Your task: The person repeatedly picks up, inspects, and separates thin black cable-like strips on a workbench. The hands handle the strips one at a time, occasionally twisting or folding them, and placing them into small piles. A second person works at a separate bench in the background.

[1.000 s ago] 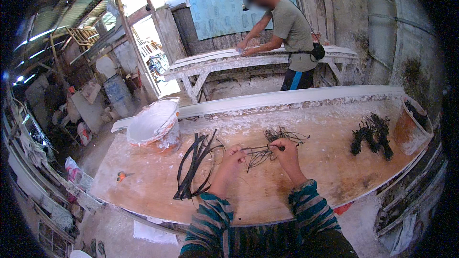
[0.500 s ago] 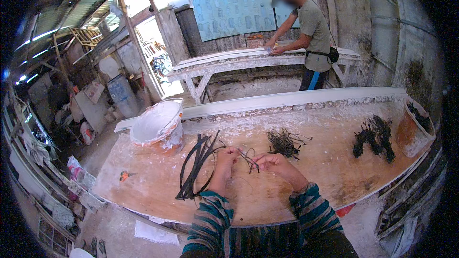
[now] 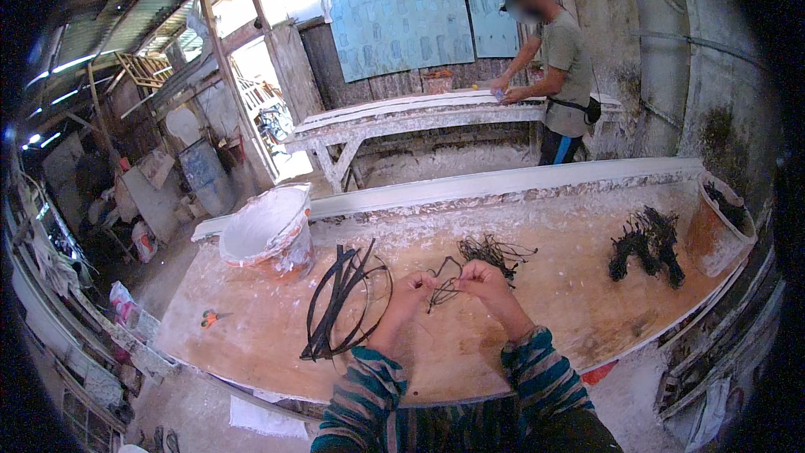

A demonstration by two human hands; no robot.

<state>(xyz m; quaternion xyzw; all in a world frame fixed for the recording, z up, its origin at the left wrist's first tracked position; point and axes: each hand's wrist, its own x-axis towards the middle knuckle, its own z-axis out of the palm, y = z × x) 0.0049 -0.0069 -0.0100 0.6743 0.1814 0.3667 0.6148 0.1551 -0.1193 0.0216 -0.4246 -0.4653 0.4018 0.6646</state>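
Note:
Thin black cord [image 3: 444, 287], bent into a loose loop, stretches between my two hands over the wooden tabletop. My left hand [image 3: 411, 293] pinches one side of it, fingers closed. Fingertips of my right hand [image 3: 486, 282] are pressed together on the other side. Left of my hands lies a bundle of long flat black strips [image 3: 325, 319], some curved. Just beyond my right hand is a pile of short knotted black cords [image 3: 496, 253]. Exactly how the cord is looped or knotted is too fine to make out.
A plaster-coated bucket [image 3: 267, 226] and orange-handled scissors [image 3: 210, 318] are on the table's left side. Black cord bunches [image 3: 646, 245] lie at right, beside an orange bucket [image 3: 711, 236]. Across a white ledge, a person [image 3: 563, 59] works at a long white bench [image 3: 419, 122].
The cord between my hands has opened into a wider loop, and my right hand has shifted slightly. My view has tilted a little; the co-worker's hands appear farther right along the bench.

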